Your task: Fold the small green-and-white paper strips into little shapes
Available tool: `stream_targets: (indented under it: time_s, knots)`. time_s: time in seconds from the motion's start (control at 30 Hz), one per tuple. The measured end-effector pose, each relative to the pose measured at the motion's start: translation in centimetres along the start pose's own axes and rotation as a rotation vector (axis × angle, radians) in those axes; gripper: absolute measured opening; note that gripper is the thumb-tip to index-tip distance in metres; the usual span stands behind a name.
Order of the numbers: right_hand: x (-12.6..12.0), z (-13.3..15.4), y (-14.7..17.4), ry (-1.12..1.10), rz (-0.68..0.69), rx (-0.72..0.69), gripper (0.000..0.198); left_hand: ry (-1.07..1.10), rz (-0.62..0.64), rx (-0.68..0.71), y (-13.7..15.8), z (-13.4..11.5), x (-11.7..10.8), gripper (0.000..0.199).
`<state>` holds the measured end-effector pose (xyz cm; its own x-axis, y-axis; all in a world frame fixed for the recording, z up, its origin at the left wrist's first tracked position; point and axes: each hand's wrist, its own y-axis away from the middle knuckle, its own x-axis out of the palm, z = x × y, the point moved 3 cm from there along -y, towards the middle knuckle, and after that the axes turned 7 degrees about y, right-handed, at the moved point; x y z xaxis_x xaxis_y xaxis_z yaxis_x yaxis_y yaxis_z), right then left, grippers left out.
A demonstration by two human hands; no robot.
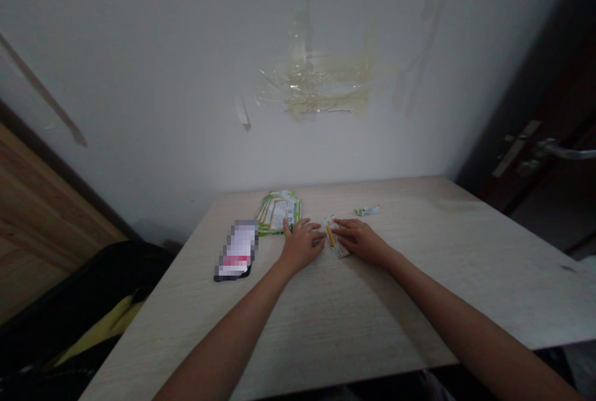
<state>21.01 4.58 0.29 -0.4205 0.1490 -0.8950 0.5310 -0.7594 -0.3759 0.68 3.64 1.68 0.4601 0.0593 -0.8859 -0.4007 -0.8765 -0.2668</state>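
- Resting the right hand palm down and half open, with fingers stretched over the right side of a small packet; not being able to tell a light pinch from plain pressing there.
- Holding the left hand palm down and loosely spread, gripping nothing in sight, with fingertips right by the packet's left edge; not being able to tell touching from just missing.
- Having the packet flat on the table between both hands, slightly slanted, with a yellow stripe facing up; seeming to be partway through handling this one piece.
- Not making out any opening or contents on the packet; so counting nothing as finished on it.
- Seeing, just beyond the left hand, a fanned bunch of green-and-white packets; judging these as either done or waiting, without any sign of which.
- Finding a small wrapper beyond the right hand, apart from the packet; looking like a scrap, but being too small for certainty.
- Having a phone lying left of the left hand, with a blurred screen.
- Facing, past the table, a wall with clear tape.
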Motion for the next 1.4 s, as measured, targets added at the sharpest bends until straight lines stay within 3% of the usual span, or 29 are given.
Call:
stream_targets:
  time_s: [1.4]
  knots:
    - [-0.1,0.2,-0.1,0.084,0.033,-0.047,0.03,0.004,0.032,-0.025,-0.1,0.5,0.1,0.026]
